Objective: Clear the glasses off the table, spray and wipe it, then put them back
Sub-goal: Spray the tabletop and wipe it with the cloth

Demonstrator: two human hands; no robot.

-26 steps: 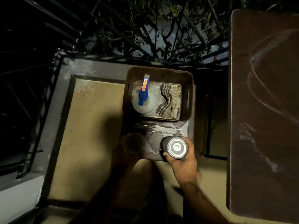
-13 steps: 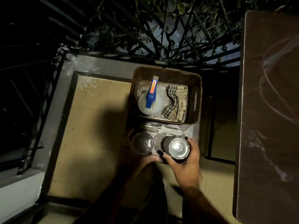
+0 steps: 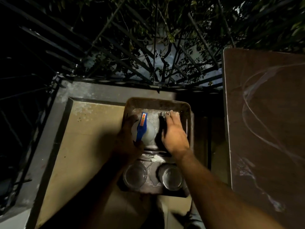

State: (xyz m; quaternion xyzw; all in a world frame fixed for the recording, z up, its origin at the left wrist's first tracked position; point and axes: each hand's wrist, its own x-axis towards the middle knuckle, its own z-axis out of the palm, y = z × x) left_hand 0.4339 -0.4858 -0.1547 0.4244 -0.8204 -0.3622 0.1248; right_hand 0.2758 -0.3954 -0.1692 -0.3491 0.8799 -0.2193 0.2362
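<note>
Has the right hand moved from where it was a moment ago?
Yes. The right hand has left the right-hand glass and gone forward into the basket, where it now lies over the cloth. The glass stands on the small stool.

Clear glossy glasses (image 3: 135, 175) under my arms; spray bottle (image 3: 149, 131) milky plastic, trigger glossy blue; basket (image 3: 189, 113) matt brown plastic; table (image 3: 264, 113) dull, smeared wood-look top.

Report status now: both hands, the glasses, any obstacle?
Left hand at spray bottle, right hand on cloth, both in basket. Two glasses parked on stool. Nothing blocking.
</note>
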